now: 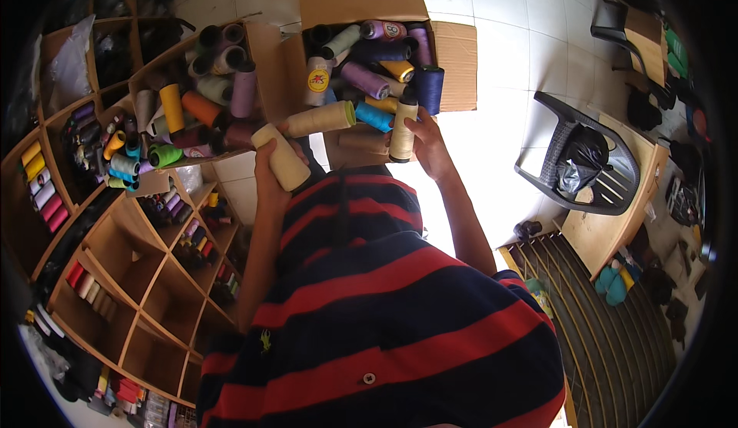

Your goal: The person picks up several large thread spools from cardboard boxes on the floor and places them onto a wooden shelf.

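Observation:
My left hand (269,173) is closed around a large cream thread cone (282,157), which is tilted in front of the boxes. In my right hand (427,142) stands a slimmer cream thread spool (402,137), gripped from its right side. Between them, another cream spool (321,119) with a yellow-green end lies across the near side of a cardboard box (455,67). That box is full of purple, navy, yellow and grey spools; a bright blue spool (373,116) lies close to my right hand. Some spools are partly hidden under others.
A second cardboard box (269,71) on the left holds more spools. Wooden cubby shelves (146,274) with thread line the left side. At right are a dark plastic chair (573,155) with a black bag, a wooden table (653,190) and a metal grille (600,313).

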{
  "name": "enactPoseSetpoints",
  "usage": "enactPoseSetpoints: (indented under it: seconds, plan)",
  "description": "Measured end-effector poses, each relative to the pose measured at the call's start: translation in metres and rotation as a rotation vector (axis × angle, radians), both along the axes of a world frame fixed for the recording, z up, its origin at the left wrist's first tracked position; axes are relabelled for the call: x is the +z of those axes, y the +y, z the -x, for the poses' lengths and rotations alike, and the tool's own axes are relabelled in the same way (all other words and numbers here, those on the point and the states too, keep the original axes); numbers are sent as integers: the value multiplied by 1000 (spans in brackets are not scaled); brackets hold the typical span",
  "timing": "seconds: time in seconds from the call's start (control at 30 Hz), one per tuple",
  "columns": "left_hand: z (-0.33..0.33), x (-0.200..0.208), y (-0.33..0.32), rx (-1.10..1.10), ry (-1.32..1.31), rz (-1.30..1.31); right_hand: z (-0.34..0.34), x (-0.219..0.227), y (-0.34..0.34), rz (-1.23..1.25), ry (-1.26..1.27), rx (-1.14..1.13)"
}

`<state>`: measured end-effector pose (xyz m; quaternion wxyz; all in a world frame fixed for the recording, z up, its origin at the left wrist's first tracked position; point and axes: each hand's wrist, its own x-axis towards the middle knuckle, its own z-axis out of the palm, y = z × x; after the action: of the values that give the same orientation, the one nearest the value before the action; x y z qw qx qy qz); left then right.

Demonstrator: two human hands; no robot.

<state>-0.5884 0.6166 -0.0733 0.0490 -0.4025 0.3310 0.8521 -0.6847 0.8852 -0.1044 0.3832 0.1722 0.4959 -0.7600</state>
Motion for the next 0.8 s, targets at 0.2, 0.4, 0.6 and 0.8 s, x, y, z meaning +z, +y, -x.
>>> enactPoseSetpoints:
  seconds: [0.2,0.4,0.6,0.8]
  plan:
    - [-11,9,-13,54,80,-111,-7,13,-23,-90,59,6]
    - [-30,32,-55,79,276,-81,-18,42,-68,12,125,49]
    - [-89,58,-99,266,269,-91,-42,26,-103,-540,593,101]
    - [-169,61,-125,549,175,-121,-123,-97,-14,-930,483,-35]
